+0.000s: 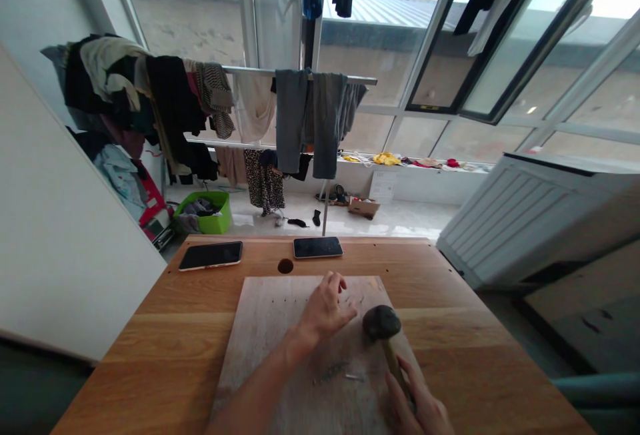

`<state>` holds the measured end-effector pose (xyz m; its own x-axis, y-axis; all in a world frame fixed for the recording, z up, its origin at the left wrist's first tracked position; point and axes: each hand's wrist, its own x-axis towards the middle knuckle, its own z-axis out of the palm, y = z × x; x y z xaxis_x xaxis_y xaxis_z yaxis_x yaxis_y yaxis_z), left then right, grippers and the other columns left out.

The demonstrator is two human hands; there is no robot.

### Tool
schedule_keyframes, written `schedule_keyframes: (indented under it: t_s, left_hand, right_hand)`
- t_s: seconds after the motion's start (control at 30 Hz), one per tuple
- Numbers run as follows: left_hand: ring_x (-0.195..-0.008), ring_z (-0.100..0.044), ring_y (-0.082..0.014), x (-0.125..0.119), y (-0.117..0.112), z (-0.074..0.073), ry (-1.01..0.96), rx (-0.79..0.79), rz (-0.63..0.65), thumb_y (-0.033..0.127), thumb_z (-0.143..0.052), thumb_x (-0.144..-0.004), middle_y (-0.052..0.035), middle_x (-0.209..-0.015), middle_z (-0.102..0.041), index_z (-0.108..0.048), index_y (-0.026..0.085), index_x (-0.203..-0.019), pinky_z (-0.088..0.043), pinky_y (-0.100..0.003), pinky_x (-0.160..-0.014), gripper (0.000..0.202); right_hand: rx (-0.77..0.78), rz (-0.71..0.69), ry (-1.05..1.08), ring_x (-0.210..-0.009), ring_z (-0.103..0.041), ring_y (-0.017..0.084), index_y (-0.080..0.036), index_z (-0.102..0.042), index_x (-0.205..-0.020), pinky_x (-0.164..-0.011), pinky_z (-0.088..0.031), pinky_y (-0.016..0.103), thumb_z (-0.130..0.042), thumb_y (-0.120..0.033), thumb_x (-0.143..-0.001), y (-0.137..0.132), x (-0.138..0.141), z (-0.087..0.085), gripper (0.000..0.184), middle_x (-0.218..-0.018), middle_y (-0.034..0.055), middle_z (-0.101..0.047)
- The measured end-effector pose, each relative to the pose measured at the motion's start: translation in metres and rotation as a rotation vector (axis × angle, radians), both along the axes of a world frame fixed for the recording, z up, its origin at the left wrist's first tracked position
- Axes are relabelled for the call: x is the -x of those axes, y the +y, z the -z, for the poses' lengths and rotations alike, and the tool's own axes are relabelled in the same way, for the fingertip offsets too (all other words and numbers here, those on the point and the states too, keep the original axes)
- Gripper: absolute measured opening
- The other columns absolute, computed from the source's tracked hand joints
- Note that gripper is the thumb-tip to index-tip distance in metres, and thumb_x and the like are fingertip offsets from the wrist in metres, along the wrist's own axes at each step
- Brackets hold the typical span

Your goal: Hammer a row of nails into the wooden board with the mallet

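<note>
My right hand [423, 400] is closed around the wooden handle of a mallet [383, 323] with a black head. The mallet's head is over the right part of a pale wooden board [270, 355]. Near the board's far edge my left hand [325, 308] rests, its fingers bent and its thumb apart from them. No held thing shows between them. A row of small nails [285, 300] runs across the far part of the board, partly hidden by my left hand. A small pile of loose nails [330, 373] and a short silvery piece [355, 377] lie nearer to me.
The board lies on a wooden table [480, 355] with a round hole. Two phones, one black [318, 247] and one with a light edge [211, 256], lie along the far side. Beyond stand a clothes rack [350, 79], a green basket [215, 221] and a white ribbed cabinet [510, 215].
</note>
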<state>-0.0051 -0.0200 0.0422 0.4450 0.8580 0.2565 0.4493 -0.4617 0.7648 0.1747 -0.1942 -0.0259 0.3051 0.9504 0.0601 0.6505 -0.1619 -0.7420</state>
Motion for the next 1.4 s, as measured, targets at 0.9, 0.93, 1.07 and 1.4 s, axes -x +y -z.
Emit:
schedule_keyframes:
  t_s: [0.9,0.93,1.07,1.4]
  left_hand:
    - [-0.079,-0.066,-0.0144,0.026,0.008,-0.001,-0.300,0.182,0.068,0.014,-0.060,-0.080,-0.0040,-0.084,-0.071,-0.069,0.015,-0.085,-0.052,-0.025,-0.078,0.010]
    - [-0.079,-0.066,-0.0147,0.028,0.011,0.005,-0.332,0.211,-0.006,0.017,-0.060,-0.082,-0.0040,-0.083,-0.072,-0.069,0.015,-0.086,-0.053,-0.025,-0.078,0.010]
    - [-0.073,-0.065,-0.0141,0.030,0.013,0.022,-0.307,0.230,-0.100,0.018,-0.061,-0.082,-0.0028,-0.079,-0.072,-0.070,0.015,-0.085,-0.051,-0.023,-0.069,0.010]
    - [-0.076,-0.065,-0.0137,0.029,0.007,0.024,-0.227,0.143,0.015,0.007,-0.057,-0.080,-0.0030,-0.086,-0.072,-0.071,0.016,-0.087,-0.051,-0.023,-0.071,0.018]
  right_hand:
    - [0.035,0.027,0.073,-0.114,-0.067,0.030,-0.022,-0.073,-0.108,-0.094,-0.055,0.033,-0.057,-0.051,-0.084,0.003,-0.002,-0.003,0.040,-0.123,0.0121,-0.071]
    - [0.031,0.037,0.071,-0.115,-0.066,0.030,-0.022,-0.073,-0.108,-0.095,-0.055,0.033,-0.057,-0.050,-0.084,0.002,-0.002,-0.003,0.040,-0.123,0.0119,-0.071]
    - [0.084,0.036,0.101,-0.112,-0.068,0.029,-0.021,-0.070,-0.116,-0.088,-0.058,0.032,-0.057,-0.049,-0.086,0.002,-0.003,-0.006,0.043,-0.119,0.0122,-0.073]
    - [0.124,0.007,0.113,-0.112,-0.067,0.030,-0.018,-0.067,-0.123,-0.088,-0.058,0.032,-0.058,-0.043,-0.087,0.001,-0.007,-0.003,0.045,-0.119,0.0137,-0.072]
